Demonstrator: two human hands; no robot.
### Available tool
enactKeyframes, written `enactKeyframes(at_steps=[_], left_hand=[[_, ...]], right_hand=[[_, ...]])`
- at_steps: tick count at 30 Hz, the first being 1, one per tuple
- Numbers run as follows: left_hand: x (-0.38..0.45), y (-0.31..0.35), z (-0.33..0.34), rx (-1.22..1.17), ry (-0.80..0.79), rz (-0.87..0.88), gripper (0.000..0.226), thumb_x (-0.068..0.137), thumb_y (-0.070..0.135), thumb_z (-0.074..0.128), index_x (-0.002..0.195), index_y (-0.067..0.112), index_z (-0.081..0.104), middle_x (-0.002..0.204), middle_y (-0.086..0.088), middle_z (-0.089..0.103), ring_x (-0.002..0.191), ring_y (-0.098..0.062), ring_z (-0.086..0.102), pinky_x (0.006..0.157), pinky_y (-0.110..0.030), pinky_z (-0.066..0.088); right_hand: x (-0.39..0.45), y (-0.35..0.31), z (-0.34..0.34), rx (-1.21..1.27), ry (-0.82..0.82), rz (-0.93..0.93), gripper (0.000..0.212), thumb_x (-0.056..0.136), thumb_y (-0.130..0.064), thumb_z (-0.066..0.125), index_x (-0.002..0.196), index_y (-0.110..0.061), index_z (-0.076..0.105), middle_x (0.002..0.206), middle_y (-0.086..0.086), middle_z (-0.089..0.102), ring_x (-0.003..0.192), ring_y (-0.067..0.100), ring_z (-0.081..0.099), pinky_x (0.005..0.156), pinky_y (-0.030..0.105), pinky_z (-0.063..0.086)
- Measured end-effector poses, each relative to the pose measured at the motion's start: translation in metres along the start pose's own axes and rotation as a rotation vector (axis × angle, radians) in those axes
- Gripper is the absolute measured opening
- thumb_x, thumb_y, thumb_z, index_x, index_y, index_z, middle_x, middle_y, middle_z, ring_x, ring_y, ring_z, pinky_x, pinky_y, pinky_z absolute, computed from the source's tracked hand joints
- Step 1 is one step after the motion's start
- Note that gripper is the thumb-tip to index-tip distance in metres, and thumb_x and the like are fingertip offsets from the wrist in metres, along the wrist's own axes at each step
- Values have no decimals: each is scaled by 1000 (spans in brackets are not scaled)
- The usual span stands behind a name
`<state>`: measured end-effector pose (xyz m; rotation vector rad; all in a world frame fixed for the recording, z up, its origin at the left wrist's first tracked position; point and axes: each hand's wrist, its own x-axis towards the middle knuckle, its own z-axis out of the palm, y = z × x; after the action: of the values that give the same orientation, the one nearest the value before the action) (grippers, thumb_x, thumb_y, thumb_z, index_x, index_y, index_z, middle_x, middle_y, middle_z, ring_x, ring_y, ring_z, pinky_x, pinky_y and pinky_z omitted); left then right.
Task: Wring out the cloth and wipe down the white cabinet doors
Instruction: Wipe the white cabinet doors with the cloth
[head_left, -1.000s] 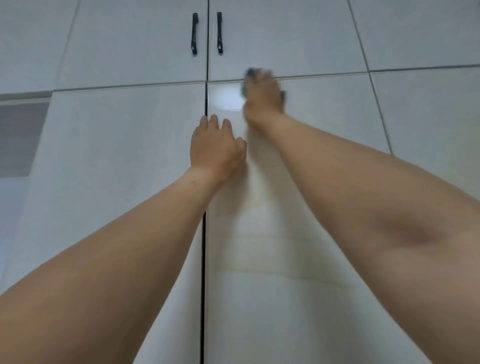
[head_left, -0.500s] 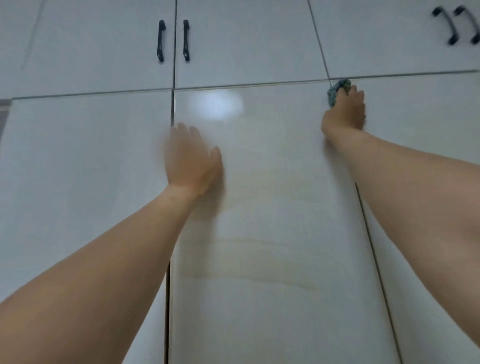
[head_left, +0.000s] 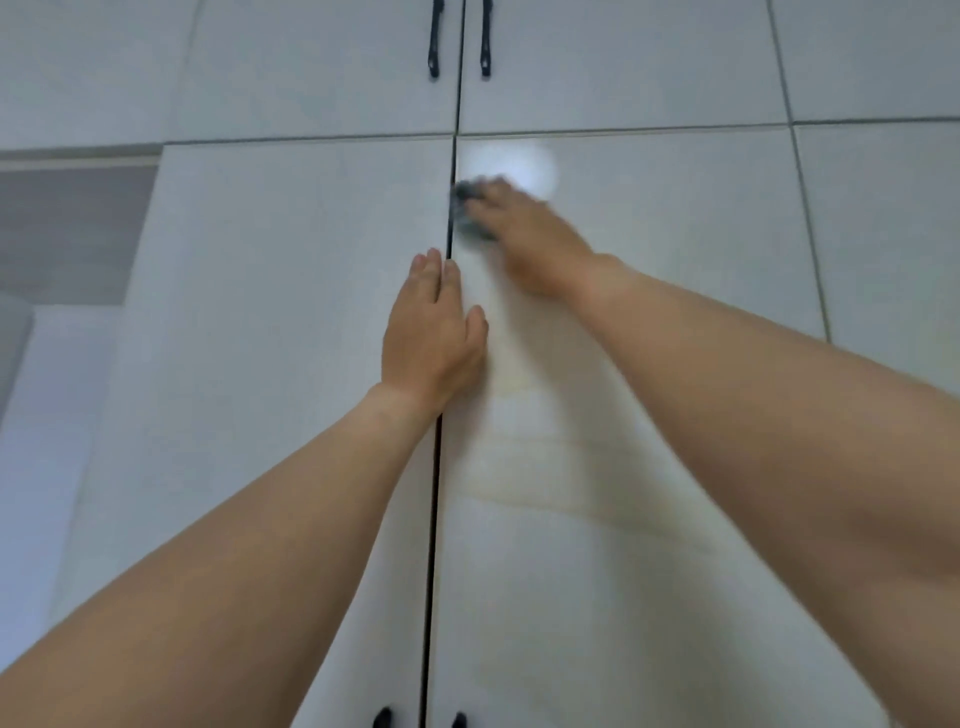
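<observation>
Tall white cabinet doors fill the view; the right-hand door (head_left: 649, 249) shows faint streaks lower down. My right hand (head_left: 524, 234) is blurred and holds a dark grey-green cloth (head_left: 467, 208) against this door near its top left corner, beside the dark gap between the doors. Most of the cloth is hidden under the fingers. My left hand (head_left: 431, 332) lies flat with straight fingers across that gap, pressing on the left door (head_left: 291, 291) and the edge of the right one, just below the cloth.
Black handles (head_left: 434, 44) hang on the upper doors above, and two more black handles (head_left: 382, 719) show at the bottom edge. A further door (head_left: 883, 223) stands to the right. A grey recess (head_left: 67, 234) lies at the left.
My right hand has swept the cloth from the door's top right corner back left to the central gap. My left hand has stayed pressed flat near the gap.
</observation>
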<state>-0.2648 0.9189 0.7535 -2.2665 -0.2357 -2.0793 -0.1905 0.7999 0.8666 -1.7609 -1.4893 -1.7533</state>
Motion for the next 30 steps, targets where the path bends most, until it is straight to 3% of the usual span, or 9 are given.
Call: enactKeyframes(at_steps=[4,7,10,14,17,20,26,28,30], left_hand=[[-2,-2,3,45,-50,24,68,100,34,35,156,0,20,165,-18,11,154,-28,5,125,-34,4],[-2,-8,1,53,-51,65,70,98,37,30,156,0,19,166,-18,10,154,-29,5,125,-34,3],[-4,-9,4,60,-43,90,75,94,40,28,156,-2,19,165,-21,11,154,-31,5,126,-36,2],[-3,-10,11,-45,69,121,63,102,38,38,156,7,27,162,-14,28,152,-30,19,124,-42,15],[-2,-9,16,-7,83,103,64,101,37,35,155,3,27,162,-18,26,152,-32,19,125,-42,13],[-5,0,12,23,18,20,71,96,37,32,154,-4,25,163,-23,16,153,-34,10,126,-42,8],[-22,11,2,40,-42,13,73,98,40,40,157,2,19,166,-19,7,154,-30,1,126,-39,5],[-27,13,3,52,-86,12,77,98,43,41,157,2,16,166,-19,4,155,-29,-2,126,-39,4],[-29,16,4,64,-103,-3,80,97,45,43,157,2,14,166,-18,1,155,-29,-4,126,-38,2]], right_hand=[[-49,76,-34,-59,309,751,62,92,-2,40,152,-11,26,162,9,14,149,28,12,120,45,17],[-49,58,-28,-97,393,1011,60,96,-2,39,153,-10,24,163,8,12,150,27,8,122,40,10],[-12,11,-8,-30,383,872,60,96,-5,38,154,-11,22,162,10,13,150,27,8,122,37,7],[18,-79,19,110,68,365,64,94,-14,51,153,-12,25,163,10,12,150,27,5,120,34,4],[2,-69,15,131,11,271,57,99,-12,43,153,-17,27,163,3,12,150,19,5,120,34,7],[-44,-4,-3,0,115,409,61,96,-1,38,154,-17,26,163,2,14,150,19,8,119,33,10],[-144,94,-46,-49,434,1109,72,85,11,36,153,-11,25,163,8,12,150,25,7,122,34,8],[-129,75,-33,-44,472,1167,68,89,8,37,153,-10,25,163,9,12,150,26,7,121,35,7],[-101,41,-18,-1,426,1007,68,89,5,37,153,-11,25,162,9,17,150,26,11,121,33,8]])
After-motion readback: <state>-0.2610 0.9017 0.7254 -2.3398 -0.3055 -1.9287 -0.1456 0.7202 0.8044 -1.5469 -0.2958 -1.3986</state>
